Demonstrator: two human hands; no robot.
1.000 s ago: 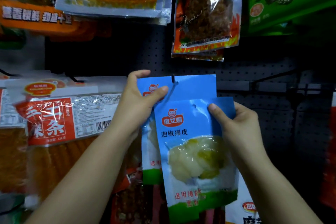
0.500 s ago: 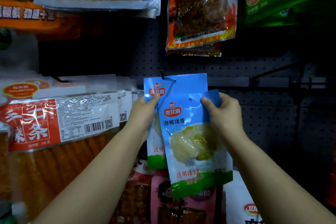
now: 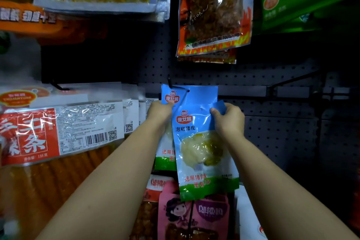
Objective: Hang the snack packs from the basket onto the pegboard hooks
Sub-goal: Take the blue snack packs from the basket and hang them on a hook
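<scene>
While a rear blue pack (image 3: 196, 94) is hanging on the hook (image 3: 169, 82), pinched by the left hand (image 3: 160, 110), the front blue pack (image 3: 204, 150) is being gripped at its top by the right hand (image 3: 229, 118) fingers, below that hook.

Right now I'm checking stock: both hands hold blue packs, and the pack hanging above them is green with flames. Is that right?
Not quite. The head view shows the left hand and right hand on blue packs, but the flame pack above them is red and orange, not green.
</scene>
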